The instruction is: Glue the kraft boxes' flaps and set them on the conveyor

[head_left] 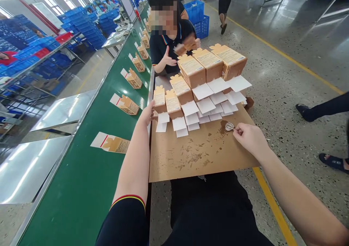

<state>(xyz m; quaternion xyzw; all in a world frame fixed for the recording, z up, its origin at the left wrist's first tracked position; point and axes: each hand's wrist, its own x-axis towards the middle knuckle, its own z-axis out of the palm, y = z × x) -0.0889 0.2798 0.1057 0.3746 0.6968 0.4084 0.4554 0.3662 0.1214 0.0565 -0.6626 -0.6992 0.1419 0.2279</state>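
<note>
Matt cardboard on the boxes; smooth, paper-like flaps; matt, dark-blotched cardboard over the surface; smooth, glossy belt; clear, plastic-looking ring; shiny metal panels; plastic crates; polished, speckled floor.

"How is the left arm held?"
"It is stretched forward, the left hand turned inward."
"And the right arm?"
"Extended too, with the right hand pinched at the fingertips."
</note>
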